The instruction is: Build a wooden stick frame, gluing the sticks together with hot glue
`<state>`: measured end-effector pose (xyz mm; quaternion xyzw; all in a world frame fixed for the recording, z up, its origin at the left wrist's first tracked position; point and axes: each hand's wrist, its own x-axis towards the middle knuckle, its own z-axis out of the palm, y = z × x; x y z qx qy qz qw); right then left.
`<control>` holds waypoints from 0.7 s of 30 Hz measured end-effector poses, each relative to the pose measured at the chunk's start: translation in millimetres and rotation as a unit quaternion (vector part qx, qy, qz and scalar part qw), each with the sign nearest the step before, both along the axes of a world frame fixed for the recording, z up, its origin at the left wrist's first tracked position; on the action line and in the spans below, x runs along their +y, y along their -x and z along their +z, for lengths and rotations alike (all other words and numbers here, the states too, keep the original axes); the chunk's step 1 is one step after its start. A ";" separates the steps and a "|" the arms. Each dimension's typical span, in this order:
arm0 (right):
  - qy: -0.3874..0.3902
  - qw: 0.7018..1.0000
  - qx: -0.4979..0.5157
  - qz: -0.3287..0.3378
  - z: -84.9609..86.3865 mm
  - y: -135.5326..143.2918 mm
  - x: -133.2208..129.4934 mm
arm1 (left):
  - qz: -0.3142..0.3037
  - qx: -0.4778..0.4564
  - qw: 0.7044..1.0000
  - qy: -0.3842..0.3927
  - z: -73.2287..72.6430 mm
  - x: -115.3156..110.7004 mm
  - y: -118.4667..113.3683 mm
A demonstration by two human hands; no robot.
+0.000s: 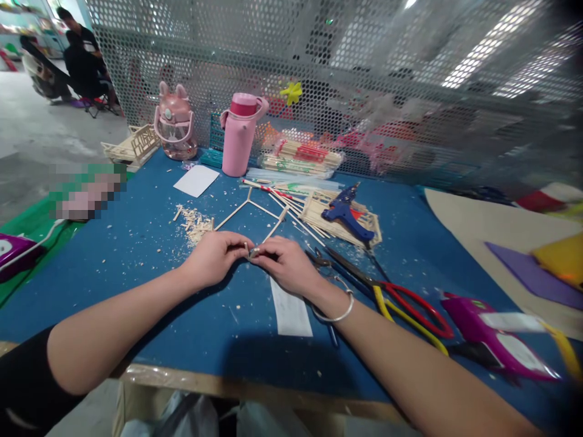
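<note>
Thin wooden sticks (234,215) form an angular frame on the blue table, its near corner between my hands. My left hand (213,258) pinches the frame's near end, thumb and forefinger together. Close beside it, my right hand (286,262) is closed on the same corner, fingertips almost touching the left ones. What exactly lies between the fingertips is too small to make out. A small block sits on the frame's right corner. Wood scraps (194,224) are heaped left of the frame. A white paper strip (291,309) lies partly under my right wrist.
Loose sticks, a wooden lattice piece (314,209) and a blue glue gun (346,215) lie behind right. Large scissors (410,303) and a purple tool (496,340) are at right. A pink bottle (239,136), clear jug (177,127) and mesh panel stand behind. People sit far left.
</note>
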<state>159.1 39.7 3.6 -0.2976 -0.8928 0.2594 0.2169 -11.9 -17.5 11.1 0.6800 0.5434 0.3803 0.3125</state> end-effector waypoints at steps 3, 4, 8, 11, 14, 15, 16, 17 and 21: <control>0.003 1.000 0.006 0.002 -0.1 0.1 0.0 | -0.014 0.022 1.000 -0.002 -1.8 1.0 0.0; 0.003 1.000 0.009 0.002 -0.1 0.2 -0.1 | -0.013 0.027 1.000 -0.004 -2.5 1.3 0.1; 0.001 1.000 0.012 0.000 -0.2 0.4 -0.2 | -0.003 0.039 0.999 -0.023 -4.5 1.7 0.3; 0.002 1.000 0.009 -0.004 -0.1 0.5 0.0 | -0.005 0.044 0.998 -0.040 -5.0 1.8 0.1; -0.001 1.000 0.006 -0.005 -0.4 0.6 0.2 | -0.008 0.047 0.998 -0.050 -4.7 2.1 -0.1; -0.001 1.000 0.006 -0.005 -0.5 0.6 0.3 | -0.009 0.050 0.997 -0.051 -4.3 2.1 -0.2; -0.002 1.000 0.007 -0.005 -0.7 0.6 0.3 | -0.008 0.053 0.997 -0.051 -3.9 2.1 -0.3; -0.001 1.000 0.009 -0.005 -0.9 0.6 0.3 | -0.008 0.058 0.997 -0.052 -3.4 2.0 -0.4; 0.001 1.000 0.013 -0.001 -1.4 0.7 0.5 | -0.016 0.070 0.995 -0.063 -2.4 1.0 -0.6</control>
